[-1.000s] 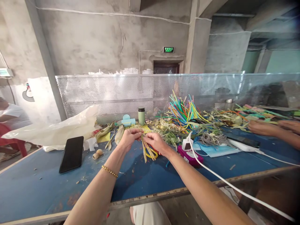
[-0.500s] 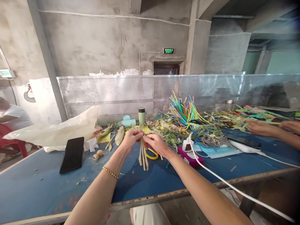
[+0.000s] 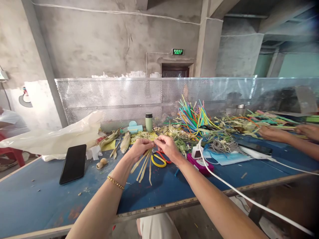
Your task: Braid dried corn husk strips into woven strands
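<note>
My left hand and my right hand meet above the blue table, both pinching the top of a small bundle of pale straw strips. The strips hang down and fan out toward me from under my left hand. A gold bracelet sits on my left wrist. Yellow-handled scissors lie on the table just beneath my right hand.
A black phone lies at the left beside a white plastic bag. Coloured strips, dried husks, a green bottle and a pink device with a white cable crowd the back. Another person's hands work at the right.
The strips swung from hanging straight down to fanning leftward under my left hand. Both hands stayed together at the bundle's top, shifting slightly.
</note>
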Demonstrator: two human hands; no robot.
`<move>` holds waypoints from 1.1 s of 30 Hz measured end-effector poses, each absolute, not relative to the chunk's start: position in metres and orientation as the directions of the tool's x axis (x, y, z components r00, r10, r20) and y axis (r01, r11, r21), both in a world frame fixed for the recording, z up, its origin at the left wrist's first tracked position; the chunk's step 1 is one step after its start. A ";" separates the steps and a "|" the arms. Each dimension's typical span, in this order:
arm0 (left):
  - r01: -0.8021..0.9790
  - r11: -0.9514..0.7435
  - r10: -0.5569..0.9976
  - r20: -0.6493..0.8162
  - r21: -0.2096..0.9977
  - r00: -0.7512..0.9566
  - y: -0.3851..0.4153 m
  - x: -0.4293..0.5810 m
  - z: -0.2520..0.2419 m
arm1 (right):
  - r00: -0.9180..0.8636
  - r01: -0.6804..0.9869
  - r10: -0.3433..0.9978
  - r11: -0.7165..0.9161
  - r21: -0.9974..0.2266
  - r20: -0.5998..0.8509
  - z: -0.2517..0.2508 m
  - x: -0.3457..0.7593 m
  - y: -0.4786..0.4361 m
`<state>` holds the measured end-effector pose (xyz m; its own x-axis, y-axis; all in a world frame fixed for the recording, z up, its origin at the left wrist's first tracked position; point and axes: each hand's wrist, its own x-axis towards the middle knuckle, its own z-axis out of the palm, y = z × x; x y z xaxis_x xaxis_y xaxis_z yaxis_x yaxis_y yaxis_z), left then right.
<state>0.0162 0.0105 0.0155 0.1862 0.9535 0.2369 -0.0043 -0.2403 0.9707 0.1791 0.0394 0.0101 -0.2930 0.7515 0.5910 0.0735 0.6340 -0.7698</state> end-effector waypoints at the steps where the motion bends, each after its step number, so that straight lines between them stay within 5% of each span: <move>1: -0.021 -0.228 0.955 0.228 0.973 0.188 0.010 0.016 0.015 | -0.297 0.075 0.752 0.633 -0.771 0.589 0.010 0.179 0.039; 8: -0.164 -0.034 0.947 0.085 0.986 0.309 0.005 0.011 0.020 | -0.407 -0.002 0.769 0.540 -0.842 0.494 0.008 0.179 0.038; 11: -0.305 -0.008 0.955 0.098 0.952 0.280 0.005 0.006 0.024 | -0.381 -0.158 0.816 0.407 -0.900 0.436 0.008 0.180 0.042; 14: -0.355 -0.074 0.970 0.150 0.932 0.190 0.008 0.006 0.024 | -0.264 -0.427 0.886 0.247 -0.870 0.382 0.011 0.183 0.049; 18: -0.114 -0.334 0.941 0.338 0.936 0.017 0.015 0.019 0.014 | -0.159 -0.625 0.952 0.109 -0.773 0.263 0.012 0.185 0.057; 22: -0.021 -0.483 0.874 0.480 0.875 -0.075 0.018 0.030 0.009 | -0.217 -0.570 0.954 0.049 -0.820 0.207 0.004 0.177 0.056; 27: -0.093 -0.490 0.863 0.468 0.867 -0.189 0.016 0.022 0.015 | -0.486 -0.305 0.847 0.066 -0.950 0.215 -0.008 0.166 0.045; 30: -0.126 -0.448 0.892 0.433 0.885 -0.126 0.016 0.016 0.016 | -0.625 -0.128 0.746 0.190 -0.973 0.228 -0.006 0.167 0.041; 33: -0.218 -0.384 0.920 0.393 0.897 -0.005 0.017 0.016 0.015 | -0.542 -0.148 0.790 0.245 -0.958 0.286 0.001 0.174 0.043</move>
<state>0.0162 0.0168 0.0147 -0.0045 0.9196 0.3929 -0.2177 -0.3844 0.8971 0.1739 0.0431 0.0013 -0.5424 0.7901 0.2856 -0.1482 0.2446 -0.9582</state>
